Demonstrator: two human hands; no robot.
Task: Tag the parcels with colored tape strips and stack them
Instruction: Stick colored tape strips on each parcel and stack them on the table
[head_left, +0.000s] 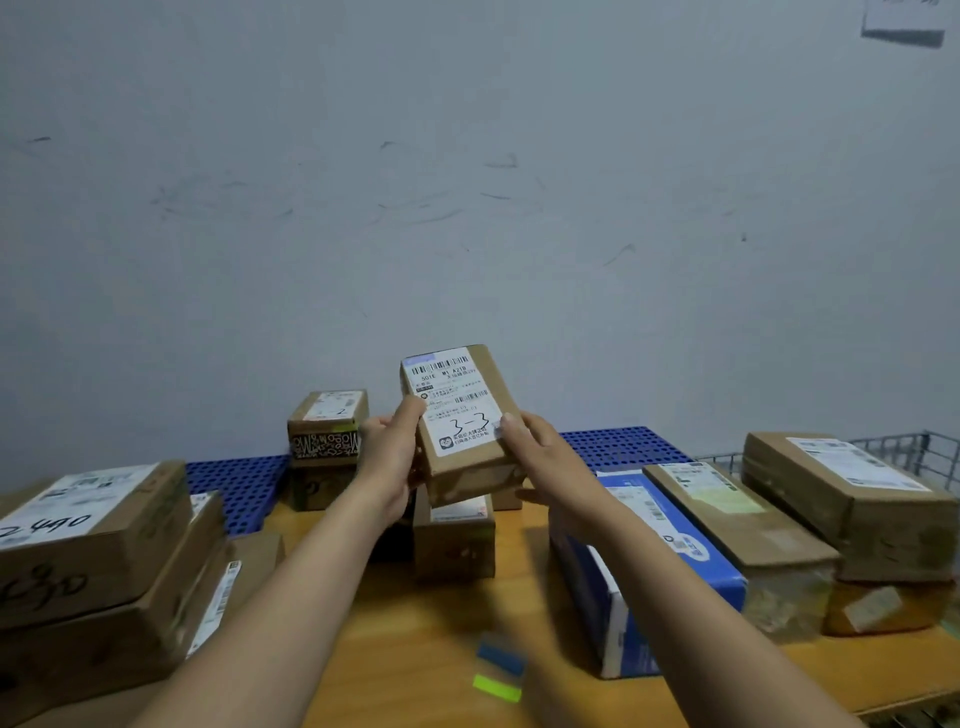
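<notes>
Grey, scuffed wall (467, 182) fills the upper view; below it a wooden counter (457, 623) carries a blue perforated mat (234, 483) along its back edge. At far left two brown parcels are stacked, the top parcel (88, 525) showing a white label with handwriting, the bottom parcel (104, 634) lying wider beneath it. Further back stands a small box (327, 426) with black patterned tape, set on another box.

The left hand (389, 452) has its grip closed on the left edge of the labelled parcel (462, 415), thumb on the label. This parcel is held up off the counter, tilted, its label marked "3-3" facing the camera. The right hand (535, 447) grasps its lower right edge, thumb at the label's corner. Under it a short carton (454, 540) sits on the counter.

Between the forearms, near the front, lie a blue strip (501, 659) and a green strip (497, 688), just beside each other.

To the right a blue box (675, 561) bears a flat parcel (727, 514); past it a long parcel (841, 493) rests on other packages, with a wire basket (924, 452) behind.
</notes>
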